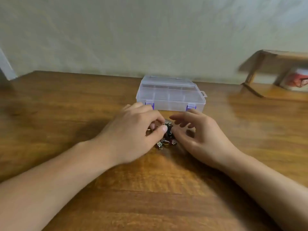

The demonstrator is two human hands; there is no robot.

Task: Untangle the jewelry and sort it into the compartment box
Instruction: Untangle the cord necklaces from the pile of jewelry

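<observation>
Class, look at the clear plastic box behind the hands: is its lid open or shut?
Shut. The lid lies flat on the box, and both purple clasps are folded down over its front edge.

Two bare forearms are reaching forward, the hands meeting close together at the middle.

The left hand is lying palm down, its fingers curling inward and its thumb pressing toward the fingertips in a pinch; what it is pinching is too small and blurred to name. The right hand is hovering just beside it, palm turned toward the left hand, fingers loosely spread and slightly bent, gripping nothing that can be made out. Both wrists are staying low and nearly straight, the forearms angling in from the lower corners, sleeves absent from view.
</observation>
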